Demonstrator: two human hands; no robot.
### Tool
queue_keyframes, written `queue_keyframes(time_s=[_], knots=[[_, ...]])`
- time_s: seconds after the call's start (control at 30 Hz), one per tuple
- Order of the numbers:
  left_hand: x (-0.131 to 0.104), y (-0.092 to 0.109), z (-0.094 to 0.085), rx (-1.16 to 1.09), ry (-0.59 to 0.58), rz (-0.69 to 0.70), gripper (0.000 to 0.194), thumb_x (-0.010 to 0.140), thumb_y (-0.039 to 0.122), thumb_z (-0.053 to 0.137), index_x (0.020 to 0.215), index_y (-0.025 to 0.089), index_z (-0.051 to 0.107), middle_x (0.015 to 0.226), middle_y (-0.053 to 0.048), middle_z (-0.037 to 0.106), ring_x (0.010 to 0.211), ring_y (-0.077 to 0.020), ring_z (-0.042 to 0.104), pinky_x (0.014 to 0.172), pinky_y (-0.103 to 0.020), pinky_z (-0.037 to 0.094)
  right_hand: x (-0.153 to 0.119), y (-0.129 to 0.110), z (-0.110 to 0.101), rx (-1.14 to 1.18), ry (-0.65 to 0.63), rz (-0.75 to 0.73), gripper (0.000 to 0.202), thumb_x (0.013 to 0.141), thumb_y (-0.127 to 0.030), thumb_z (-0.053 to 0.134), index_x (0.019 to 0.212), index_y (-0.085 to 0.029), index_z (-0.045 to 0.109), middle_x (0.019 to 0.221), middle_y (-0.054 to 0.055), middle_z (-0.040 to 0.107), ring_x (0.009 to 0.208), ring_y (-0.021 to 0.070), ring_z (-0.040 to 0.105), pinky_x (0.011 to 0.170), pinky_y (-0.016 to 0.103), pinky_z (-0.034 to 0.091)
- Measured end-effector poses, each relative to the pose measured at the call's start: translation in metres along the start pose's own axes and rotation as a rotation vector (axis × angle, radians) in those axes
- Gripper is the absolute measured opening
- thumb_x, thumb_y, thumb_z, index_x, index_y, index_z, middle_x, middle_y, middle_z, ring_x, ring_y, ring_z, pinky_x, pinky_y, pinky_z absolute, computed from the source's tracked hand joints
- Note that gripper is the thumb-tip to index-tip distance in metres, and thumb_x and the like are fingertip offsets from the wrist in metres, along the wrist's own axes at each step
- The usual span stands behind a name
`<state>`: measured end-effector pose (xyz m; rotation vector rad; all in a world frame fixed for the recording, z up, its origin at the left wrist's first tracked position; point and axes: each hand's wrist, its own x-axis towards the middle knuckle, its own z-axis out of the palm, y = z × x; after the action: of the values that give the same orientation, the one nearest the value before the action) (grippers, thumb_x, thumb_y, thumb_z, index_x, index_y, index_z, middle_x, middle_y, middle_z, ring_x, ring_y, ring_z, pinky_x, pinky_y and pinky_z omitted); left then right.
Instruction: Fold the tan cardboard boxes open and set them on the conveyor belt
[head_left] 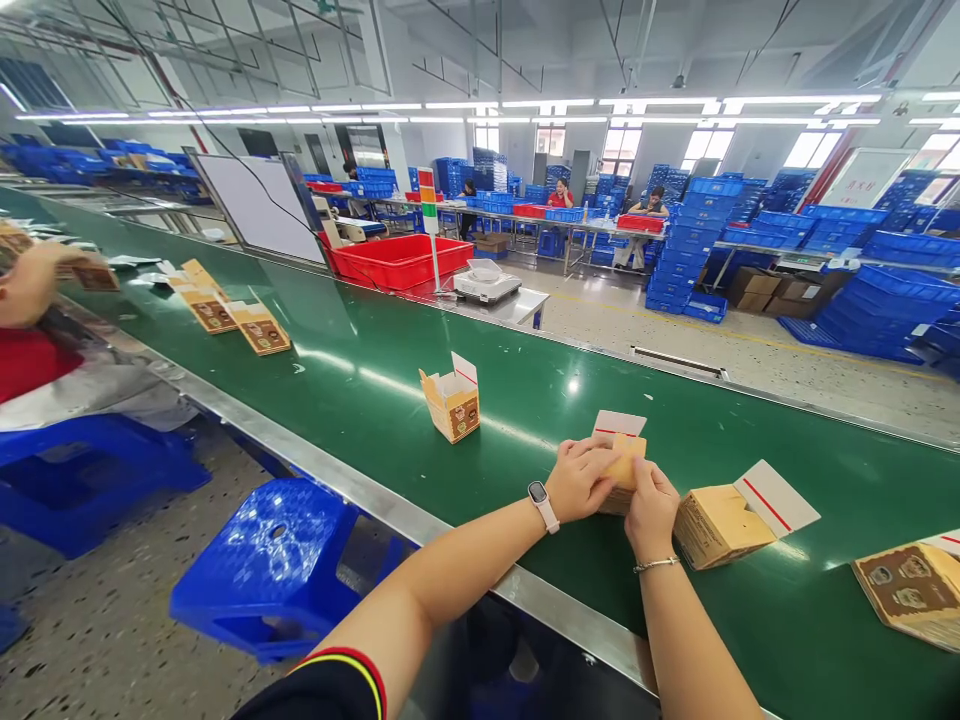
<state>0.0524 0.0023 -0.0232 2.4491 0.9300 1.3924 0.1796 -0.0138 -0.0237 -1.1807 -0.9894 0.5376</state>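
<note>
A small cardboard box (628,462) stands on the green conveyor belt (525,390) between my hands. My left hand (581,482) lies over its near left side, fingers on the yellowish top flap. From the right, my right hand (651,508) grips the same box, thumb and fingers at the flap's edge. A white lid flap (619,424) with a red strip rises behind it. My hands hide most of the box's body. Just right of my right hand sits another box (724,522), its white flap tilted outward. An open-topped box (453,402) stands apart to the left.
At the right edge lies a printed box (911,590). Further left are more open cartons (259,325) and a co-worker's arm (30,285). Blue stools (262,560) stand by the belt's metal edge (390,510). A red bin (401,262) and a scale (487,282) are across.
</note>
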Motion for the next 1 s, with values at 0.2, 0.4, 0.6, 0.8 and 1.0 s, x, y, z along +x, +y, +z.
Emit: queue_keyframes(time_s=[0.2,0.4,0.6,0.8,1.0], knots=[[-0.003,-0.002,0.004,0.053,0.095,-0.068,0.050,0.088,0.042,0.044,0.127,0.012,0.053,0.116,-0.018,0.063,0.110,-0.0295,0.055,0.090,-0.044,0.037,0.005,-0.006,0.006,0.089,0.098,0.195,0.052,0.054,-0.049,0.075,0.090,-0.020,0.053,0.086,0.003,0.060,0.063,0.0150,0.055,0.057,0.029,0.046],[0.001,0.001,-0.007,0.312,0.059,0.019,0.028,0.091,0.033,0.044,0.107,0.025,0.067,0.113,-0.005,0.068,0.117,-0.0258,0.051,0.089,-0.042,0.032,0.003,-0.006,0.006,0.009,-0.152,0.133,0.040,0.066,-0.049,0.064,0.093,-0.020,0.064,0.100,0.008,0.062,0.080,0.0201,0.059,0.076,0.038,0.050],[0.009,0.015,-0.006,0.321,-0.013,0.018,0.028,0.093,0.029,0.040,0.097,0.020,0.066,0.100,-0.004,0.073,0.100,-0.0214,0.061,0.095,-0.047,0.024,0.005,-0.004,-0.002,-0.297,-0.139,-0.119,0.036,0.076,-0.047,0.048,0.077,-0.019,0.070,0.099,0.012,0.060,0.093,0.0252,0.058,0.090,0.044,0.045],[0.009,0.015,0.002,0.248,-0.034,0.050,0.030,0.093,0.026,0.036,0.092,0.020,0.065,0.094,-0.003,0.074,0.099,-0.0213,0.063,0.103,-0.050,0.014,0.008,-0.008,-0.013,-0.486,-0.122,-0.215,0.038,0.080,-0.046,0.043,0.067,-0.018,0.065,0.094,0.013,0.061,0.084,0.0251,0.059,0.082,0.044,0.048],[0.000,0.015,-0.004,0.135,0.064,0.045,0.026,0.090,0.030,0.043,0.107,0.023,0.061,0.118,-0.006,0.068,0.118,-0.0221,0.056,0.105,-0.046,0.017,0.002,-0.018,-0.012,-0.514,0.036,-0.556,0.030,0.086,-0.041,0.049,0.087,-0.017,0.068,0.097,0.012,0.059,0.091,0.0244,0.058,0.085,0.044,0.048]])
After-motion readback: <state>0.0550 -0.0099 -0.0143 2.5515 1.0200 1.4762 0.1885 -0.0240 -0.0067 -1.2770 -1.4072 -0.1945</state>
